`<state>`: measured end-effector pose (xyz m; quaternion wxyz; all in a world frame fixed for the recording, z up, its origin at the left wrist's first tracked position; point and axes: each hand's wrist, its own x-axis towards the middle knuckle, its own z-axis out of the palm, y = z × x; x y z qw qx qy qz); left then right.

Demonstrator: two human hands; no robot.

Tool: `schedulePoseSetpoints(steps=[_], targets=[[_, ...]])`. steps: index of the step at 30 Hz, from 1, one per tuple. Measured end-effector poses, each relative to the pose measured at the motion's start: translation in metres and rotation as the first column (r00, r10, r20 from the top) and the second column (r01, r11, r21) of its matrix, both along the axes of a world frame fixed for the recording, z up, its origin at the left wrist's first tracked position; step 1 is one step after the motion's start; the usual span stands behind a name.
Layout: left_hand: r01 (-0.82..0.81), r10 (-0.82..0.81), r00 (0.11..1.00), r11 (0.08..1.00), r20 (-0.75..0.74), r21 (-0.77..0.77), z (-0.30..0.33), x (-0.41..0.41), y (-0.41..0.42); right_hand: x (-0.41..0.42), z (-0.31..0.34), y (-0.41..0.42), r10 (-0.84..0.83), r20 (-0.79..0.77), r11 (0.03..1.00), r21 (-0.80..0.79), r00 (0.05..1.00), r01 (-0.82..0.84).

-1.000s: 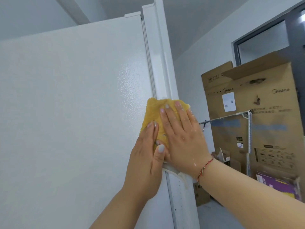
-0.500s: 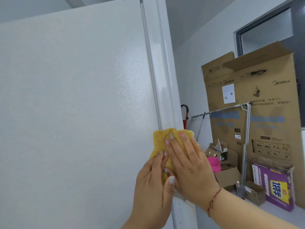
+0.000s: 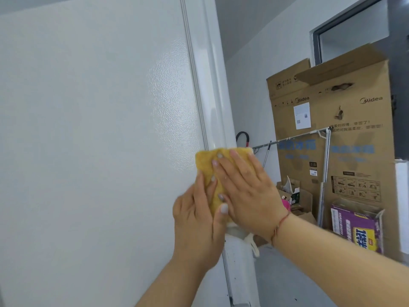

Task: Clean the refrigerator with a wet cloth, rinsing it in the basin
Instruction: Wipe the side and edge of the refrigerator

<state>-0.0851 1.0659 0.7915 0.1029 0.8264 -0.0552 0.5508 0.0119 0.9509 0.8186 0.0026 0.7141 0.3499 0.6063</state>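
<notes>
Both hands are raised and spread flat: the right hand (image 3: 247, 191) and left hand (image 3: 199, 218) press one yellow cloth (image 3: 208, 165) against the one white refrigerator (image 3: 99, 129).

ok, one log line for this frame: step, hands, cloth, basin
step: wiping fridge edge | left hand: flat on cloth | right hand: flat on cloth | yellow cloth: pressed to refrigerator door edge | basin: not in view

We see a pale grey wall (image 3: 250, 89) on the right, lit by soft, even daylight. A dark-framed window (image 3: 352, 29) sits high in it. Below stands a tall cardboard box (image 3: 345, 134), a metal rack (image 3: 325, 160) before it, a purple carton (image 3: 356, 227) at its foot on the grey floor (image 3: 285, 282).
</notes>
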Motion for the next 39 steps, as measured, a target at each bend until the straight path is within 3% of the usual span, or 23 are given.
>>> schedulePoseSetpoints(steps=[4, 8, 26, 39], targets=[[-0.005, 0.005, 1.000, 1.000, 0.021, -0.024, 0.025, 0.007, 0.002, 0.001, 0.028, 0.004, 0.020, -0.001, 0.999, 0.041, 1.000, -0.020], [0.005, -0.005, 1.000, 1.000, 0.006, -0.018, 0.017, 0.004, 0.003, -0.002, 0.016, 0.007, 0.044, 0.012, 0.995, 0.091, 0.999, -0.045], [0.020, -0.016, 0.961, 1.000, -0.276, 0.010, -0.107, -0.013, 0.009, 0.001, -0.141, 0.015, 0.067, 0.015, 0.992, 0.104, 0.998, -0.068], [0.010, -0.012, 0.946, 1.000, -0.324, -0.006, -0.140, -0.018, 0.011, -0.004, -0.179, 0.010, 0.096, -0.027, 0.992, 0.081, 0.995, -0.094]])
